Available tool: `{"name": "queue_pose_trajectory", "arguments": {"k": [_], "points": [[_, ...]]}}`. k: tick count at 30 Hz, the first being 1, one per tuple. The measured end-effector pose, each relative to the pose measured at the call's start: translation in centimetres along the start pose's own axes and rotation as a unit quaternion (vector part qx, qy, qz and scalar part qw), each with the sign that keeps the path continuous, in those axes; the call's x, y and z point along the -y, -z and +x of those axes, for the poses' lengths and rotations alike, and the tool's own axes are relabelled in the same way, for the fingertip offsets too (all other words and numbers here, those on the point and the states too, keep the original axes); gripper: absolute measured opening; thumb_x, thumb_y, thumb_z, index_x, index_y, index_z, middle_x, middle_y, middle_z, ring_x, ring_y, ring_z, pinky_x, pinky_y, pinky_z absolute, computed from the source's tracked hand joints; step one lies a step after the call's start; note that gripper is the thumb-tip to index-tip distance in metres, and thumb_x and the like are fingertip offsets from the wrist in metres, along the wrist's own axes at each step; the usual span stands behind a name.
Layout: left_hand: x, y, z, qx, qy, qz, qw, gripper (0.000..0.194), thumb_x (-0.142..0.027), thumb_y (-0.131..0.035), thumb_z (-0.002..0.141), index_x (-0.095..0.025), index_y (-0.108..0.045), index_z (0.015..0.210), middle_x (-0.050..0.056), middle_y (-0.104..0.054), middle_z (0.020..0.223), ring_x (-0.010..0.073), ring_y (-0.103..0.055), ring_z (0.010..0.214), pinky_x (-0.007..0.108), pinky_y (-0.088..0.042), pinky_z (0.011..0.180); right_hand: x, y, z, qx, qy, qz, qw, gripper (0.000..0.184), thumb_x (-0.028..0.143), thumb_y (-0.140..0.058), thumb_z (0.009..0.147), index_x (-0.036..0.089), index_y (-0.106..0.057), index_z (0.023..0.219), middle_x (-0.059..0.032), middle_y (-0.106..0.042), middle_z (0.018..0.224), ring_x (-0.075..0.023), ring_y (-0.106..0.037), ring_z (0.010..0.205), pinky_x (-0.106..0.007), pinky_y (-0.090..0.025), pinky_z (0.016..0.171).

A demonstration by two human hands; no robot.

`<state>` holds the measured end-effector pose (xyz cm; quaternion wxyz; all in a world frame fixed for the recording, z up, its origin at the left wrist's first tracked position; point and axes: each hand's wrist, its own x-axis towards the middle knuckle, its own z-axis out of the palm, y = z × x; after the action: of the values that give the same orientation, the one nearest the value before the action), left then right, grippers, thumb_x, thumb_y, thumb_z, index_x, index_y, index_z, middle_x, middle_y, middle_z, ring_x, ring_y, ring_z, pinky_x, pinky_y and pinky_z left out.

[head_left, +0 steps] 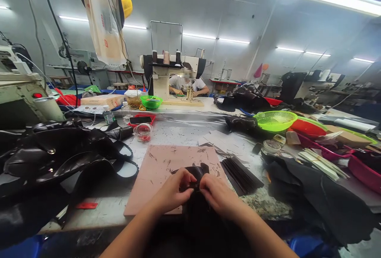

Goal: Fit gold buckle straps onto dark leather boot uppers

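Observation:
Between my two hands is a black leather piece (pixel 195 171), lying over the near part of a pink board (pixel 166 158) and hanging down past its front edge. My left hand (pixel 175 188) pinches it with thumb and fingers from the left. From the right, my right hand (pixel 216 190) grips the same piece with curled fingers, close beside the left. The exact spot under the fingertips is partly hidden. Right of the board lies a fanned stack of dark strips (pixel 241 175), with thin pale sheets (pixel 222 141) behind it.
Glossy black leather pieces (pixel 59 143) heap on the left; flat black leather (pixel 315 190) covers the right. Behind the board stand a clear round tub (pixel 143 131) and a red tray (pixel 153 118) holding a phone. A green basket (pixel 275 120) sits right. Across the table, a person (pixel 175 83) sits behind a sewing machine (pixel 160 85).

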<state>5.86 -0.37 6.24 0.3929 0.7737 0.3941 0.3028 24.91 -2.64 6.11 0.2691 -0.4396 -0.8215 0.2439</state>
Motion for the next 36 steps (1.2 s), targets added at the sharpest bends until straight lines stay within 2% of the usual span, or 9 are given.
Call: {"name": "queue_pose_trajectory", "arguments": {"k": [4,9,14,20,23,26,32,34,36], "points": [[-1.4,0.2,0.3,0.101,0.012,0.101,0.990,0.028,-0.014,-0.056,0.062,-0.021,-0.052,0.089,-0.002,-0.058,0.084,0.0158,-0.053,0.078,0.025,-0.041,0.066,0.0,-0.9,-0.2,-0.022,-0.012,0.042,0.999,0.009,0.014,-0.042,0.080,0.022,-0.043,0.085,-0.0015,-0.053,0.080,-0.0160,-0.050,0.071,-0.029,-0.040,0.065],[-1.6,-0.9,0.8,0.059,0.025,0.198,0.978,0.010,-0.013,-0.051,0.062,-0.019,-0.051,0.070,-0.002,-0.057,0.072,0.0160,-0.052,0.068,0.025,-0.035,0.058,0.8,-0.1,0.1,-0.001,-0.063,0.087,0.994,0.017,0.013,-0.052,0.071,0.021,-0.048,0.085,0.0001,-0.055,0.080,-0.0145,-0.050,0.069,-0.026,-0.039,0.061],[-1.9,-1.0,0.6,0.029,0.025,0.151,0.988,0.008,-0.014,-0.052,0.063,-0.019,-0.049,0.068,-0.003,-0.053,0.068,0.0122,-0.046,0.062,0.023,-0.033,0.055,0.7,-0.1,0.2,-0.025,-0.081,0.089,0.992,0.018,0.005,-0.047,0.059,0.020,-0.041,0.067,0.0051,-0.043,0.063,-0.0101,-0.039,0.057,-0.021,-0.029,0.050],[-1.7,0.8,1.0,0.126,0.090,-0.015,0.988,0.013,-0.017,-0.042,0.074,-0.018,-0.053,0.080,-0.004,-0.051,0.070,0.0104,-0.047,0.062,0.021,-0.037,0.054,0.7,-1.0,-0.2,-0.012,-0.082,0.053,0.995,0.020,0.006,-0.048,0.058,0.020,-0.039,0.068,0.0050,-0.044,0.065,-0.0097,-0.040,0.058,-0.020,-0.028,0.051],[-1.1,1.4,1.6,0.201,0.128,-0.067,0.969,0.018,-0.011,-0.045,0.067,-0.018,-0.053,0.082,-0.004,-0.051,0.070,0.0081,-0.046,0.056,0.019,-0.038,0.049,0.9,-1.1,-0.2,0.007,-0.051,-0.005,0.999,0.022,0.005,-0.048,0.057,0.020,-0.043,0.072,0.0021,-0.050,0.072,-0.0125,-0.045,0.065,-0.022,-0.031,0.057],[-0.6,1.8,2.3,0.290,0.150,-0.085,0.941,0.023,-0.010,-0.049,0.062,-0.018,-0.053,0.084,-0.005,-0.052,0.069,0.0057,-0.043,0.048,0.018,-0.036,0.044,0.8,-1.4,-0.1,-0.014,-0.026,-0.052,0.998,0.023,0.001,-0.044,0.055,0.020,-0.042,0.069,0.0009,-0.050,0.072,-0.0139,-0.045,0.067,-0.024,-0.031,0.059],[-0.3,1.9,3.3,0.366,0.129,-0.109,0.915,0.030,-0.007,-0.053,0.057,-0.020,-0.044,0.083,-0.008,-0.049,0.065,0.0065,-0.045,0.048,0.017,-0.037,0.042,0.9,-2.3,0.0,-0.046,-0.010,-0.131,0.990,0.025,0.001,-0.042,0.051,0.020,-0.041,0.067,-0.0001,-0.048,0.070,-0.0155,-0.042,0.066,-0.026,-0.030,0.059],[-0.6,1.9,3.4,0.384,0.106,-0.073,0.914,0.030,-0.005,-0.052,0.057,-0.020,-0.043,0.081,-0.008,-0.049,0.062,0.0071,-0.046,0.049,0.017,-0.037,0.043,1.0,-2.1,-0.1,-0.038,0.000,-0.134,0.990,0.025,0.001,-0.042,0.051,0.020,-0.042,0.068,-0.0004,-0.050,0.071,-0.0159,-0.042,0.067,-0.027,-0.031,0.061],[-1.0,1.9,3.4,0.363,0.068,0.002,0.929,0.026,-0.005,-0.052,0.058,-0.019,-0.046,0.079,-0.008,-0.049,0.062,0.0078,-0.046,0.053,0.017,-0.035,0.045,0.9,-1.2,-0.2,-0.019,0.000,-0.110,0.994,0.025,0.002,-0.044,0.052,0.020,-0.046,0.070,-0.0003,-0.052,0.073,-0.0162,-0.044,0.069,-0.029,-0.033,0.066]]}}
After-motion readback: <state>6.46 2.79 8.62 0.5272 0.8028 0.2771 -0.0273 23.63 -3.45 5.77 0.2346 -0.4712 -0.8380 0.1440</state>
